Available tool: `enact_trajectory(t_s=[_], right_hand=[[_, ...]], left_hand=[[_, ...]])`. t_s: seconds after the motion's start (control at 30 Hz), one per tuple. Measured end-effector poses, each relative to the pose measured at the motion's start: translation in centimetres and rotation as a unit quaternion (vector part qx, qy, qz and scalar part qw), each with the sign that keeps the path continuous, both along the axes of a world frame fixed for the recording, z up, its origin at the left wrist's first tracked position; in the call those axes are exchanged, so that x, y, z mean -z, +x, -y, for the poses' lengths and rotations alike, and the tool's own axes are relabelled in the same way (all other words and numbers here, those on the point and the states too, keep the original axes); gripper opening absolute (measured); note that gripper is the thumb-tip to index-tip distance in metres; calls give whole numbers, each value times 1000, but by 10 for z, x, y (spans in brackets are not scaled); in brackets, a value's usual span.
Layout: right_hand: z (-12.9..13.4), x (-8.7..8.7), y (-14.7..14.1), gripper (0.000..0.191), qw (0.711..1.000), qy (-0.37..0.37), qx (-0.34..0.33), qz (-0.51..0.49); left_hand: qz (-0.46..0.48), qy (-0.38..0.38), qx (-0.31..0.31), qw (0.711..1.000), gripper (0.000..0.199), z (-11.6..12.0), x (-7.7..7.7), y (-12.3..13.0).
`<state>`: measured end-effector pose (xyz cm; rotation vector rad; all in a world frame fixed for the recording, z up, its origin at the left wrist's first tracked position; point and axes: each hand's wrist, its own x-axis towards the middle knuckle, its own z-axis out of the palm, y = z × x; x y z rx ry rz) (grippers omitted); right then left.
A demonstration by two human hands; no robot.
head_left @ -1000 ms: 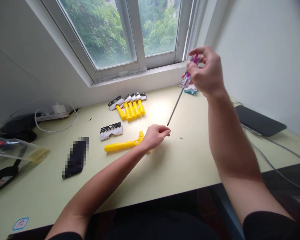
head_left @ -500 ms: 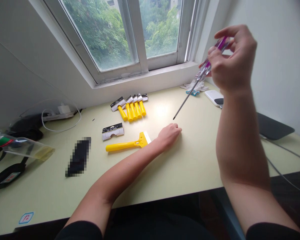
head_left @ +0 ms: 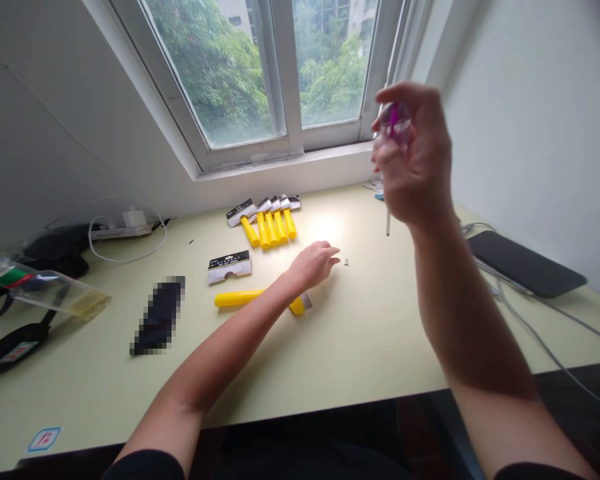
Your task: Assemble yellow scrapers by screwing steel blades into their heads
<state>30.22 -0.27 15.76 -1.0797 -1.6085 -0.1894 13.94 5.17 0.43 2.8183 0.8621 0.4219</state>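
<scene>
Swung leftward since half a second ago, my right hand [head_left: 416, 157] grips the screwdriver [head_left: 396, 124] at one o'clock from my half-curled left hand [head_left: 316, 265], its hold unclear over my feed, tiny metal bits [head_left: 347, 262] at its three, yellow scraper [head_left: 237, 299] at eight.

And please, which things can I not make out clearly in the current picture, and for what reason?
In the head view:
Yellow scraper: its middle is hidden behind the left forearm.
Screwdriver: upper shaft hidden by the right hand, handle blurred.
Small metal pieces near the left hand: too small to identify.
Black strap: cut off by the left edge.
</scene>
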Motion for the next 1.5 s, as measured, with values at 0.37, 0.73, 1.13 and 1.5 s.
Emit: enact_trajectory(t_s=[0.37, 0.73, 1.13, 1.5], right_hand=[[-29, 122, -52, 52, 775, -462, -241, 358], [-24, 131, -69, 51, 751, -492, -267, 349], [-27, 124, -49, 73, 732, -547, -187, 361], [-19, 106, -8, 73, 688, -613, -22, 388]], left_hand=[[-38, -40, -46, 997, 50, 30, -8, -174], [61, -86, -84, 991, 25, 25, -8, -202], [36, -96, -83, 991, 27, 26, 0, -198], [34, -99, -96, 990, 29, 22, 5, -201]])
